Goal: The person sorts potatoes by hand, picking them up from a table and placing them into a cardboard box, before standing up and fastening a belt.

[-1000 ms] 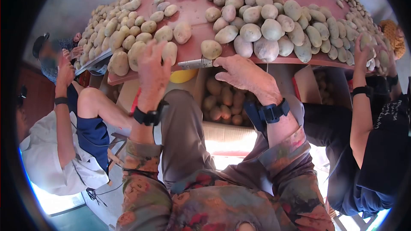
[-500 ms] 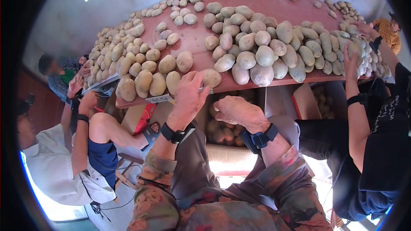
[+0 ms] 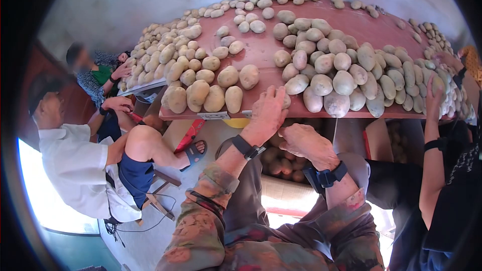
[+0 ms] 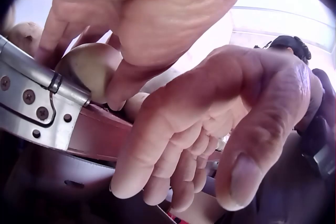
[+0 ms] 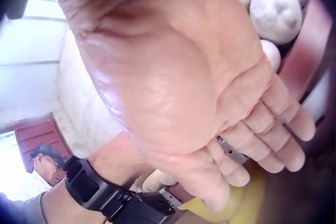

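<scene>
Head view: L grip (image 3: 265,114) clamped on a potato (image 3: 287,101) at bench (image 3: 258,50) edge.
From where I stand: thumb one side, fingers t'other, nr the metal bracket (image 4: 39,85). R grip (image 3: 307,143) hangs just beside w/ nothing in it, fingers loose. Best, I'd say: firm but gentle pinch, potato lifted clear of the bracket, R grip kept out of its way.
</scene>
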A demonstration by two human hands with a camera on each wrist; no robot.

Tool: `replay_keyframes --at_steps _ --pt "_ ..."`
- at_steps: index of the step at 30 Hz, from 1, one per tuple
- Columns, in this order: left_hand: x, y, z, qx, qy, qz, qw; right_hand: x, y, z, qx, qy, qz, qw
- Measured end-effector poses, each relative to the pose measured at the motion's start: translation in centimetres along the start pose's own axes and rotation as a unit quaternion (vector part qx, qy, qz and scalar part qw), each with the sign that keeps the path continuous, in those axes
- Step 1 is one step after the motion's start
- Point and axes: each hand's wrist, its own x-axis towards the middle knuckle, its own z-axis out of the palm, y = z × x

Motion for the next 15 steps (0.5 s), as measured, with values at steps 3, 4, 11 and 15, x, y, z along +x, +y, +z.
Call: replay_keyframes --at_steps 3,4,11,15 --pt "0.0 -0.1 0.6 0.0 0.013 -0.013 1.0 0.3 0.2 0.3 -0.023 -0.006 -0.021 0.999" --pt "0.1 -0.3 0.8 0.002 0.013 -0.014 1.0 0.1 0.1 0.2 -0.009 0.014 -0.022 1.0" --pt "-0.4 -1.0 0.7 -0.044 0.055 0.005 0.997 0.1 -0.4 -0.4 0.011 0.02 -0.01 1.0" --pt "-0.9 -0.8 0.2 -0.058 0.066 -0.024 0.996 0.0 -0.4 -0.2 0.007 0.036 -0.017 0.999"
